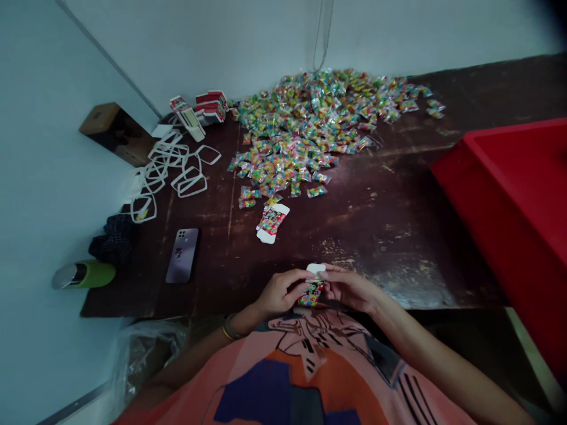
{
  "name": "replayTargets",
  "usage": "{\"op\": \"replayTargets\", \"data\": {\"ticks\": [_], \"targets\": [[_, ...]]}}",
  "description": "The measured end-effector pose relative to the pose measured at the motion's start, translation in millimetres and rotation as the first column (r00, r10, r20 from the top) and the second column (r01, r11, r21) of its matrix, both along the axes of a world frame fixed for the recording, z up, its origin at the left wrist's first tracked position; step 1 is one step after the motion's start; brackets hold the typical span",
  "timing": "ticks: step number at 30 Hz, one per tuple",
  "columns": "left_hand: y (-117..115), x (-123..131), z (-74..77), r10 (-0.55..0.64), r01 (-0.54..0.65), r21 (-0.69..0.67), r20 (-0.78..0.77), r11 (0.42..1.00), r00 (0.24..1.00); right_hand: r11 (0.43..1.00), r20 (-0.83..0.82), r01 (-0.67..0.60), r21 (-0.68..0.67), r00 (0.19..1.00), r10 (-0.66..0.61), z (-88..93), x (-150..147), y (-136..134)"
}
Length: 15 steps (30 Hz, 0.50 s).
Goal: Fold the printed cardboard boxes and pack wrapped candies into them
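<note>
Both hands meet at the near edge of the dark wooden table (376, 224), closed around one small printed carton (312, 289) with a white flap on top. My left hand (281, 292) grips its left side and my right hand (349, 289) grips its right side. A second small printed carton (271, 222) lies flat on the table a little beyond them. Farther back spreads a big heap of colourful candy packets (314, 127).
A purple phone (182, 255) lies face down at the left. White cardboard cut-out frames (177, 168) and stacked flat cartons (208, 109) sit at the back left. A red bin (518, 206) stands at the right. A green bottle (84, 275) lies off the table's left edge.
</note>
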State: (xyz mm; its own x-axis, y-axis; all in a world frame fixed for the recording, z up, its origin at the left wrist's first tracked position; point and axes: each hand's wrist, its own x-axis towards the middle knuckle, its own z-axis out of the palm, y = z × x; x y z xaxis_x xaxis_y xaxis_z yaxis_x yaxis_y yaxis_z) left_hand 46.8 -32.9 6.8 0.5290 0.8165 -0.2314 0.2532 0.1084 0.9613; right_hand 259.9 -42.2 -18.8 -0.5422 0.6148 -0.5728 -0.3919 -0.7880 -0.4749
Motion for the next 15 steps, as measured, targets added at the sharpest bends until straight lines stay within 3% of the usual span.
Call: {"op": "replayTargets", "data": {"ticks": [2, 4, 6, 8, 10, 13, 15], "targets": [[-3, 3, 3.8, -0.024, 0.025, -0.004, 0.031, 1.0, 0.999, 0.997, -0.051, -0.049, -0.067, 0.998, 0.046, -0.9, -1, 2], [-6, 8, 2.5, 0.054, -0.049, -0.065, 0.077, 0.997, 0.996, 0.994, -0.046, -0.103, -0.034, 0.994, 0.102, 2.3, -2, 5], [-8, 13, -4.1, 0.173, -0.133, -0.244, 0.148, 0.961, 0.974, 0.988, 0.037, -0.139, 0.059, 0.99, 0.137, 7.9, -2, 7], [-8, 18, -13.6, 0.268, -0.138, -0.484, 0.21, 0.864, 0.94, 0.96, 0.203, -0.181, 0.216, 0.969, 0.137, 14.6, -3, 8], [-7, 21, -22.5, 0.329, -0.1, -0.649, 0.241, 0.754, 0.913, 0.86, 0.381, -0.263, 0.437, 0.92, 0.088, 20.8, -4, 8], [-6, 21, -29.2, 0.372, -0.067, -0.73, 0.265, 0.681, 0.89, 0.655, 0.522, -0.386, 0.65, 0.853, -0.015, 24.9, -8, 8], [-6, 19, -29.9, 0.394, -0.045, -0.751, 0.294, 0.659, 0.871, 0.618, 0.561, -0.414, 0.669, 0.826, -0.054, 22.4, -11, 9]]}}
